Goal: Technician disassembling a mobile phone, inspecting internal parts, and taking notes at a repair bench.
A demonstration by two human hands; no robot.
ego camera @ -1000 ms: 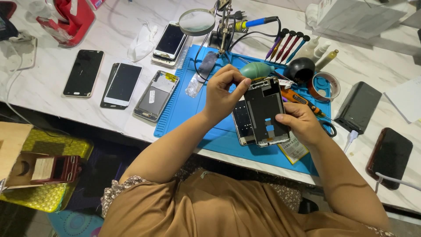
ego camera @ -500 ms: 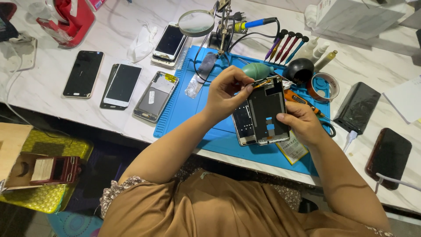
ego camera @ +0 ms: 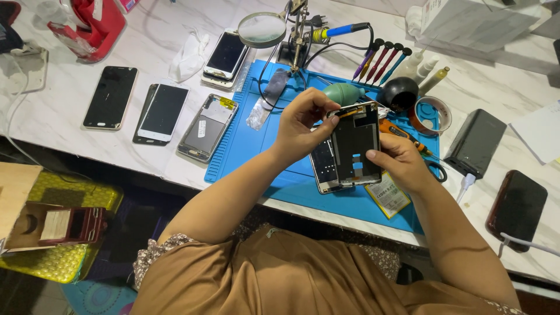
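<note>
Right hand (ego camera: 402, 160) clamps phone frame (ego camera: 356, 143), now tilted upright above blue mat (ego camera: 245, 146); left hand (ego camera: 300, 119) pinches frame's top edge.

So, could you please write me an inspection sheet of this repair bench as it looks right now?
Surface: white marble-look table with a blue work mat.
Job's things: opened phone frame raised over the mat; a second opened phone body lies under it.
Hands: left hand pinches the frame's top edge; right hand grips its right side.
Clutter: three phones, a bare housing, magnifier, green dust blower, screwdrivers, tape roll, flat battery.
Cables: black lead loops from the soldering iron; white cable by the dark phone.
Surroundings: red bag, yellow stool.
</note>
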